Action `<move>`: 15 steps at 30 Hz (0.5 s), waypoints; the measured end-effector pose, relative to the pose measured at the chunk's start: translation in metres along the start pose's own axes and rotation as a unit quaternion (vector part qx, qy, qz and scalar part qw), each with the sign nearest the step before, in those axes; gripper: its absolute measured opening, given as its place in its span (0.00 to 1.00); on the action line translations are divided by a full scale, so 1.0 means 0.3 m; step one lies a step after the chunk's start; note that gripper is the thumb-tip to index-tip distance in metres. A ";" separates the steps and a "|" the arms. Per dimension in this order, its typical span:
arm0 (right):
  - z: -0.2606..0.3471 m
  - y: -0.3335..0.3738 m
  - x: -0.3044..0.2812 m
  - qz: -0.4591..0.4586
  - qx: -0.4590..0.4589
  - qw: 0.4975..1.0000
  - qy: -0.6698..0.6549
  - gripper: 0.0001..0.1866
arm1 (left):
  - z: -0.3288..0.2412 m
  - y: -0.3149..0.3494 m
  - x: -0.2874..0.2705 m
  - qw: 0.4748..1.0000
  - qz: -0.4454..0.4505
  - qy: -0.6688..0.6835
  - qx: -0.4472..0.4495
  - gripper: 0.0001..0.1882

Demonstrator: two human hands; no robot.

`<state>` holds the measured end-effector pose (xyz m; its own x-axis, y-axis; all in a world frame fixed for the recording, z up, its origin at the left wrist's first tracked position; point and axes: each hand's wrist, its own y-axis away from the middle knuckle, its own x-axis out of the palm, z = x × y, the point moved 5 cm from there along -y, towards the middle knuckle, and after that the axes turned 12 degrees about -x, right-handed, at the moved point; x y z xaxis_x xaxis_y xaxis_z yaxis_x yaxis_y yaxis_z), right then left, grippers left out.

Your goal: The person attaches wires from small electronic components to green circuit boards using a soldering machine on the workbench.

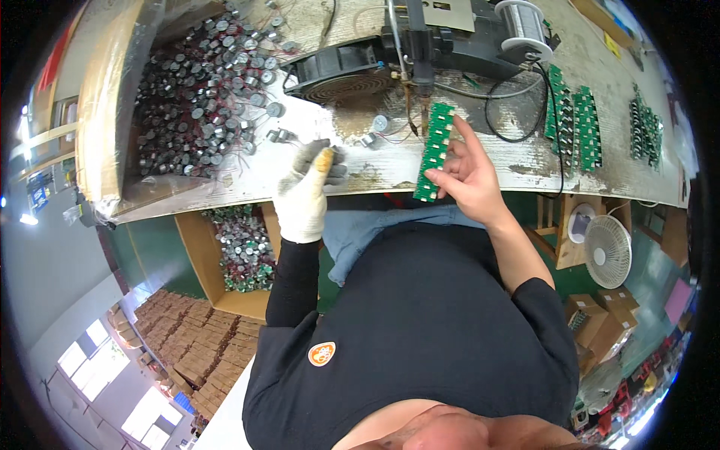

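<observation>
Bare, my right hand [469, 176] grips a long green circuit board strip [433, 154] between thumb and fingers, one finger stretched along its edge. The strip stands tilted over the table's near edge, its far end at the tip of an upright soldering iron [423, 79]. My left hand [304, 191] wears a white glove with grey fingertips and a stained thumb. Its fingers are curled against the thumb; what they hold, if anything, is hidden. Just beyond it lies a small round metal motor [282, 136] with wires. Another wired motor [368, 139] and a round disc-shaped part [380, 123] lie between my hands.
A big heap of wired motors [217, 97] covers the left of the table. A black fan [341, 71] and a solder wire spool [523, 26] stand at the back. More green board strips [587, 127] lie right, near a black cable [555, 112]. Below left is a carton [196, 255] of parts.
</observation>
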<state>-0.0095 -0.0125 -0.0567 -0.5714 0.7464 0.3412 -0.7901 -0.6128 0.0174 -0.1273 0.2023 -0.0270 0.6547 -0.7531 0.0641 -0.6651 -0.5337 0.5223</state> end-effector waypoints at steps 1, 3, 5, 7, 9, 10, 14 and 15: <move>0.001 -0.003 0.001 0.005 0.013 1.000 -0.003 0.45 | 0.020 0.011 0.027 1.000 0.010 -0.006 -0.012 0.16; -0.004 0.003 0.004 0.005 0.039 0.999 -0.012 0.44 | 0.054 0.025 0.082 0.999 0.035 -0.036 -0.010 0.17; 0.012 -0.004 0.009 0.017 0.044 0.999 -0.009 0.43 | 0.058 0.044 0.137 0.996 0.051 -0.068 -0.023 0.14; 0.023 0.008 0.013 0.016 0.055 0.998 -0.002 0.42 | 0.075 0.056 0.180 0.993 0.074 -0.071 -0.059 0.12; 0.028 0.009 0.011 0.020 0.050 0.998 0.017 0.42 | 0.085 0.047 0.215 0.988 0.098 -0.102 -0.065 0.12; 0.028 0.009 0.010 0.020 0.054 0.998 0.018 0.42 | 0.100 0.042 0.221 0.987 0.087 -0.112 -0.071 0.12; 0.019 0.018 0.007 0.026 0.051 0.998 0.001 0.40 | 0.127 0.013 0.244 0.986 0.099 -0.121 -0.054 0.13; 0.017 0.021 0.007 0.023 0.047 0.999 -0.005 0.39 | 0.127 0.007 0.250 0.985 0.105 -0.128 -0.054 0.13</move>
<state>-0.0145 -0.0160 -0.0512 -0.6041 0.7141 0.3537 -0.7384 -0.6685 0.0886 -0.0932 0.1301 -0.0535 0.3859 -0.9221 -0.0290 -0.7246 -0.3225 0.6090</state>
